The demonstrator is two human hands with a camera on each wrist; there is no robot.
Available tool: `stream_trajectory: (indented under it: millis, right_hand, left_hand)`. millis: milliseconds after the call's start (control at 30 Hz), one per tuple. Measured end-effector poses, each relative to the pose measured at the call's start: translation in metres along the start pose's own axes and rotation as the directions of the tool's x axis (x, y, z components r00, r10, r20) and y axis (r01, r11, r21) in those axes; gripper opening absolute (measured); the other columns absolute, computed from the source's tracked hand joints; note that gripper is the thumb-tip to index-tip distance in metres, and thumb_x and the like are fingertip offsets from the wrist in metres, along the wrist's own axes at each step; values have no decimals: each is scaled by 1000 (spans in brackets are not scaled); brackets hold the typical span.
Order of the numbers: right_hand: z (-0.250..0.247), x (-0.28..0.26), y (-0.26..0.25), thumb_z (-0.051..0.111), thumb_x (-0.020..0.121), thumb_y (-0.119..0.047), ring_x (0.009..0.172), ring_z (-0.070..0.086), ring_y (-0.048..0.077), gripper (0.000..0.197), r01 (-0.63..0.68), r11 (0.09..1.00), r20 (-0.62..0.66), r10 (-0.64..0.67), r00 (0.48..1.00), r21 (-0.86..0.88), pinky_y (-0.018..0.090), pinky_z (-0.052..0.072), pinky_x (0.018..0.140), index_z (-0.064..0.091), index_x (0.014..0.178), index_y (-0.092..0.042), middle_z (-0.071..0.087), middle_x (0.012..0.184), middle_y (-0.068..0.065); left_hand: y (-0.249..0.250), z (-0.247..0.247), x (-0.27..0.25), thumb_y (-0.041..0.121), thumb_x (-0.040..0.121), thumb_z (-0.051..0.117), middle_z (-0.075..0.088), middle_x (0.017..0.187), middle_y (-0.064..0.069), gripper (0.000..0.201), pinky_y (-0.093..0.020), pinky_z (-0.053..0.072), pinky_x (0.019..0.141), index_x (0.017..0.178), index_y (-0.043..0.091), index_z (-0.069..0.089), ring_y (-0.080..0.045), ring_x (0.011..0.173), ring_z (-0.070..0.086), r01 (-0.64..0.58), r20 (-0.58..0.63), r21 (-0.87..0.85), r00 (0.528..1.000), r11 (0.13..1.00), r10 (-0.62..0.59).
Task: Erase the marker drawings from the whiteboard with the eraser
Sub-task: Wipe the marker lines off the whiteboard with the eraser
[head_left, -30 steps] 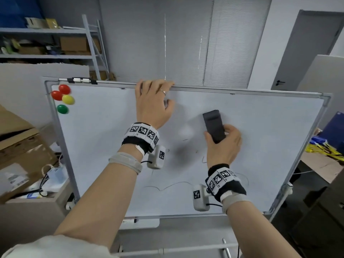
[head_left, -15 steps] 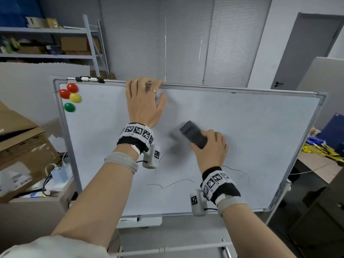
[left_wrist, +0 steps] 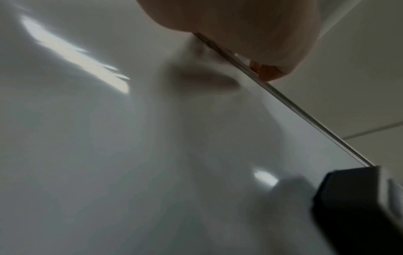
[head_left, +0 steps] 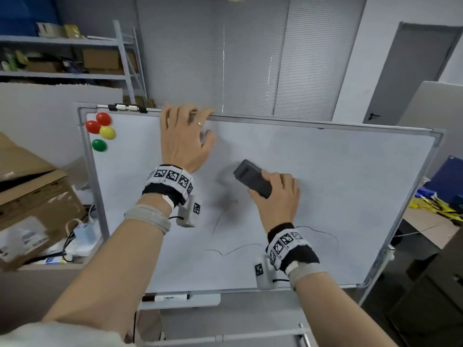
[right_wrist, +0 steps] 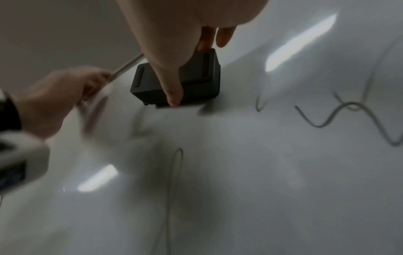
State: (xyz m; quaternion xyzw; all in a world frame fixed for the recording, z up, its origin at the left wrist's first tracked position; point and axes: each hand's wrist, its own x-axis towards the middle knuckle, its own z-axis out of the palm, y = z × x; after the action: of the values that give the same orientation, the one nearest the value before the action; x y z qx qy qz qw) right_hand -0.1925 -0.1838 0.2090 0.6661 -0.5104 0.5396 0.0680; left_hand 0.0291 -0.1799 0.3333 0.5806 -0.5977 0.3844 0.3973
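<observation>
The whiteboard stands tilted on its stand. My right hand grips a dark grey eraser and holds it flat against the board's middle, its free end pointing up-left. The eraser sits under my thumb and fingers in the right wrist view. Thin marker lines run below the eraser, with more curving strokes to its right. My left hand has its fingers curled over the board's top edge, palm on the surface.
Red, yellow and green magnets cluster at the board's top left. A marker lies in the tray below. Cardboard boxes and cables sit left, shelves behind, a desk with yellow items right.
The eraser went from upright at centre-right to tilted and lower left, wiping across the middle. Strokes beside it are gone. The left hand kept its hold on the top edge.
</observation>
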Motion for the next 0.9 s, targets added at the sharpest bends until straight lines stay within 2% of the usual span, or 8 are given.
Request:
stream_trajectory:
  millis: [133, 233, 367, 433, 600, 667, 800, 900]
  right_hand:
    - [9, 2, -18, 89, 66, -30, 93, 48, 30, 48, 15, 1000, -29, -14, 999, 16, 40, 41, 82, 65, 107, -21, 56, 100, 7]
    - [27, -27, -28, 91, 64, -28, 92, 48, 27, 49, 34, 999, 96, -35, 995, 16, 41, 43, 81, 65, 106, -24, 55, 98, 3]
    - [46, -59, -30, 93, 58, -39, 89, 52, 26, 51, 155, 987, 303, -132, 944, -50, 37, 40, 75, 65, 100, -28, 57, 94, -2]
    - [46, -55, -29, 92, 59, -39, 88, 54, 27, 49, 162, 984, 286, -136, 948, -69, 37, 38, 76, 67, 100, -28, 58, 94, -2]
    - [41, -37, -20, 89, 66, -27, 95, 51, 29, 47, -29, 999, -15, 30, 999, 37, 40, 38, 82, 66, 106, -22, 57, 100, 4]
    - [45, -43, -20, 91, 63, -25, 94, 52, 31, 49, -41, 998, 17, 41, 999, 39, 42, 40, 81, 66, 105, -22, 57, 99, 5]
    - [57, -72, -19, 92, 57, -36, 85, 54, 28, 48, 98, 994, 274, -81, 958, -50, 37, 35, 75, 66, 96, -27, 57, 90, -1]
    - [55, -65, -22, 91, 59, -37, 87, 54, 27, 47, 108, 993, 248, -93, 964, -47, 36, 32, 76, 68, 99, -28, 58, 92, -3]
  left_hand:
    - [-16, -3, -10, 32, 82, 54, 54, 128, -3, 49, -47, 17, 123, 129, 17, 57, -26, 128, 44, -4, -18, 40, 1000, 999, 5]
    - [-16, -5, -11, 32, 79, 56, 51, 136, -6, 60, -49, 20, 122, 134, 10, 53, -27, 133, 40, 13, 16, 46, 1000, 999, -13]
    - [-19, -6, -11, 32, 80, 53, 48, 141, -5, 61, -49, 19, 123, 137, 11, 50, -27, 138, 37, 6, 73, 46, 997, 999, -10]
    - [-21, -5, -10, 32, 82, 52, 47, 142, -4, 60, -48, 19, 123, 138, 12, 49, -26, 139, 36, 3, 81, 51, 997, 999, -7]
    - [-19, 0, -14, 27, 83, 52, 48, 142, -5, 58, -50, 20, 123, 138, 11, 50, -26, 139, 37, -6, 25, 23, 1000, 1000, 6]
    - [-15, 3, -15, 26, 82, 52, 48, 142, -5, 58, -51, 21, 122, 138, 11, 51, -27, 139, 38, 1, 20, 18, 1000, 1000, -1]
    - [-17, 4, -14, 31, 83, 50, 46, 145, -4, 61, -48, 18, 123, 141, 12, 48, -25, 141, 35, 39, 41, 20, 998, 999, -40]
    - [-21, 4, -15, 35, 86, 49, 45, 146, -4, 62, -47, 18, 124, 143, 11, 47, -25, 142, 35, 18, 44, 25, 999, 1000, -19]
